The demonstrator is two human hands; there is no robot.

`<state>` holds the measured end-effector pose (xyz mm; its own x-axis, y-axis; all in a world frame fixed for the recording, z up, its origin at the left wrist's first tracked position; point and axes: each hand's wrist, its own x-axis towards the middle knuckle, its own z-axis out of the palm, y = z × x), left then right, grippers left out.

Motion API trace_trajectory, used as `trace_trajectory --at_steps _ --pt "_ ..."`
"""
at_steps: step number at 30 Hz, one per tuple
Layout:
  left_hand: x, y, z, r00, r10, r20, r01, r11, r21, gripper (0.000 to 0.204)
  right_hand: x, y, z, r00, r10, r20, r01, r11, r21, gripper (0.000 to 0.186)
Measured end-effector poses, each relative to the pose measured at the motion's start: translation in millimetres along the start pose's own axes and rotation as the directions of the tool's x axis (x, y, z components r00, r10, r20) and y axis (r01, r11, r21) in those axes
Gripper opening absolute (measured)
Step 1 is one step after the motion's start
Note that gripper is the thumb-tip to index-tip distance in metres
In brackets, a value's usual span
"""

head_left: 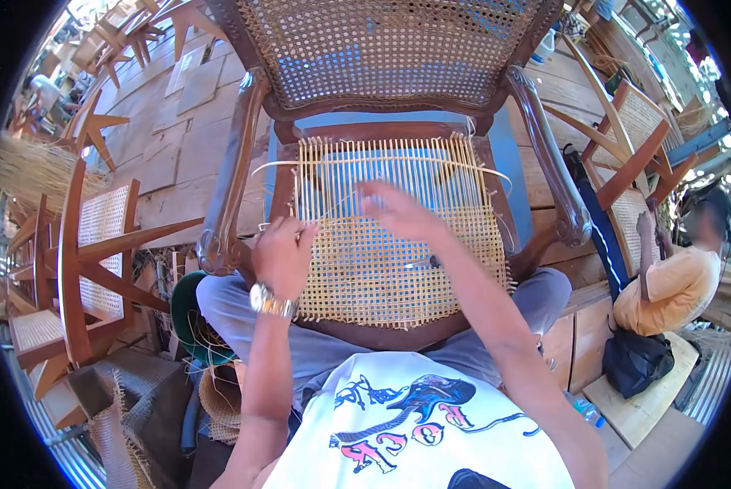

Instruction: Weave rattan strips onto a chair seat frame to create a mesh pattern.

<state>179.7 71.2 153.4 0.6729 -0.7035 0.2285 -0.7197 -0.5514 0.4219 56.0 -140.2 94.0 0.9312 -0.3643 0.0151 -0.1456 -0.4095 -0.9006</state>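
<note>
A wooden armchair's seat frame [361,130] lies in front of me, partly covered by woven cane [365,277]. The near part is a close grid; toward the back mostly lengthwise strands show. A curved thin strip [398,160] passes across these strands, its ends sticking out both sides. My left hand [282,254], with a watch [272,301] on its wrist, is closed at the seat's left edge. My right hand [398,212] hovers over the weave, slightly blurred. A thin cane strand [338,205] runs between both hands' fingertips. A small pointed tool [424,263] rests on the weave.
The chair's caned backrest [398,57] rises beyond the seat, with carved armrests [233,179] [554,163] on both sides. Unfinished chairs [96,253] stand left, near a green container [190,318]. At the right sits another person [671,281] beside a black bag [638,359].
</note>
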Motion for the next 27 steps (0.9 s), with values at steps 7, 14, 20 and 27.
trace_trajectory --at_steps 7,14,20,27 --pt "-3.9 29.7 -54.4 0.987 0.031 -0.157 -0.069 0.968 -0.240 0.025 -9.4 -82.0 -27.1 0.993 -0.090 0.078 0.062 0.948 0.312 0.019" --pt "12.6 49.4 96.7 0.979 0.205 -0.001 -0.194 0.928 -0.318 0.046 -103.4 -106.5 -141.2 0.810 -0.332 -0.483 0.586 0.457 0.669 0.014" --pt "-18.8 55.8 148.3 0.831 0.525 0.184 -0.468 0.838 -0.280 0.036 -110.7 -95.8 -150.9 0.788 0.021 -0.615 0.007 0.999 0.042 0.019" --pt "27.4 43.6 120.8 0.986 -0.164 0.035 0.157 0.833 -0.531 0.021 -32.1 57.2 -59.9 0.921 0.016 -0.390 -0.128 0.956 -0.264 0.012"
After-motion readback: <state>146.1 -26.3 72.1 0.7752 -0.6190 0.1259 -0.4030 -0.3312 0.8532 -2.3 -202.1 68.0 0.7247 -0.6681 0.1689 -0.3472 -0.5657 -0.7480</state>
